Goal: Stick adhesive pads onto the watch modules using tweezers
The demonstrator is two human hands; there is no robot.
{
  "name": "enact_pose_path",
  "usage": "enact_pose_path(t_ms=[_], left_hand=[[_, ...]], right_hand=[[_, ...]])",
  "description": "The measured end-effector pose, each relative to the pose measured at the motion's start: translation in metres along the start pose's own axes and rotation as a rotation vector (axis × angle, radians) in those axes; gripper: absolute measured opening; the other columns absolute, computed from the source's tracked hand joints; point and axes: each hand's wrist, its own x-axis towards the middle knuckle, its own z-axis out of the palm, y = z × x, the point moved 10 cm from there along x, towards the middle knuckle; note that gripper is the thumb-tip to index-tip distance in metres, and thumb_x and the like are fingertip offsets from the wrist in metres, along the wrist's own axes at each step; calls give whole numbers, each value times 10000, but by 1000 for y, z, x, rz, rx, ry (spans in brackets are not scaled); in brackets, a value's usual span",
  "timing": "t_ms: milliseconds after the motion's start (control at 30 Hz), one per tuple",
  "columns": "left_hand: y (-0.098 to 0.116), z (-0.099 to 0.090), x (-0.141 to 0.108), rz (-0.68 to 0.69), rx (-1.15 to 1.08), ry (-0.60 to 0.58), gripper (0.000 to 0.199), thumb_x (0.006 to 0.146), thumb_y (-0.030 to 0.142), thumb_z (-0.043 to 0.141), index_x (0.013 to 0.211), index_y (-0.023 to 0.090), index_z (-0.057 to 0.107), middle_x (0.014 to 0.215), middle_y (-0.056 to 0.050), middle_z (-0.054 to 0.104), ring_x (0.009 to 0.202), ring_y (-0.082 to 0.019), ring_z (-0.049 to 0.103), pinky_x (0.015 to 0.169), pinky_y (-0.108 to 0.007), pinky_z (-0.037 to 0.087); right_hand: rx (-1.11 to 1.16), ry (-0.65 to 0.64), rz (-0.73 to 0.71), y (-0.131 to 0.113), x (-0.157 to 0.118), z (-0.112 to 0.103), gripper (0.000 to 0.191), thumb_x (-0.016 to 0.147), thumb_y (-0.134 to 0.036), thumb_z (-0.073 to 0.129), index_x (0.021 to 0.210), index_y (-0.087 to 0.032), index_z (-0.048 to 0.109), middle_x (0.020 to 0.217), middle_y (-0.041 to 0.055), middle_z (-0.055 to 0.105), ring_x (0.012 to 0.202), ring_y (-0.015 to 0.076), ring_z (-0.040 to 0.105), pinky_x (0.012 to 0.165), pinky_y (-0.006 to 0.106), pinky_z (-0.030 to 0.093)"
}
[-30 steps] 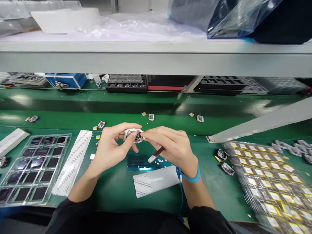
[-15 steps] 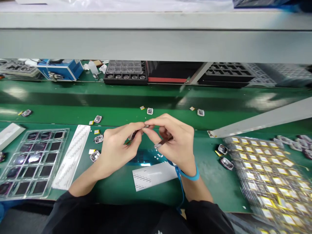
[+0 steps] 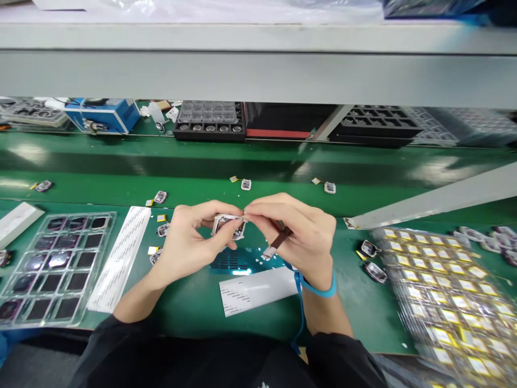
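My left hand (image 3: 197,234) grips a small watch case (image 3: 228,220), its open side with electronic parts facing me. The thumb lies across the front and the fingers are behind it. My right hand (image 3: 297,237) is closed, with thumb and forefinger pinched at the case's upper right corner. Whatever is between those fingertips is too small to make out. A narrow brown strip with a pale end (image 3: 278,240) is held in the right palm, sticking out to the lower left. A blue band (image 3: 321,290) with a cord circles the right wrist.
Below my hands lie a white label sheet (image 3: 258,291) and a blue film (image 3: 230,261) with white scraps. At left are a tray of dark screens (image 3: 91,260) and a printed strip (image 3: 121,258). Stacked battery trays (image 3: 440,280) stand right, near a slanted post (image 3: 436,196). A shelf (image 3: 258,75) hangs ahead.
The watch case has been turned so its open inner side faces me. My right hand has shifted slightly right and down, its fingertips staying by the case's edge.
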Motion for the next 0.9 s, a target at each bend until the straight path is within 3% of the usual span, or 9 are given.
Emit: enact_pose_path(t_ms=[133,267,433,633,733,900], left_hand=[[2,-1,0,8,-52,17,53,888,191,714,900,172,762,726,4,754,543,-143,734,533,-223,620],[1,-1,1,5,-89,28,64,889,179,710,924,164,762,755,-3,767,524,-132,724,523,-217,613],[0,-4,0,6,-23,43,82,895,196,714,946,200,777,751,12,765,516,-133,721,518,-226,614],[6,-8,-1,62,27,68,89,899,164,699,946,195,768,752,22,751,520,-114,720,532,-208,601],[6,-7,1,58,31,55,97,899,150,679,964,182,745,787,13,754,537,-113,725,539,-207,599],[4,-3,2,53,-5,26,95,895,128,672,976,176,688,760,17,756,529,-120,724,562,-216,600]], right_hand=[[-72,50,-45,-4,-3,-1,211,954,-52,660,1063,-222,720,979,29,785,847,158,755,746,269,631],[-195,16,-156,-11,-8,3,294,957,6,596,1152,-188,698,1061,56,793,889,177,761,714,269,618],[-319,-15,-240,-14,-13,6,278,1008,-94,542,1231,-171,688,1093,70,793,815,187,755,624,286,598],[-431,20,-32,14,-4,5,396,954,32,498,1222,-183,694,1221,84,762,1027,220,768,843,319,647],[-328,12,-79,9,-3,5,340,964,-53,637,1263,-205,689,1248,81,753,1068,222,760,906,317,647],[-305,-30,-188,-4,-10,6,395,921,11,656,1251,-203,698,1210,55,770,965,223,778,742,306,648]])
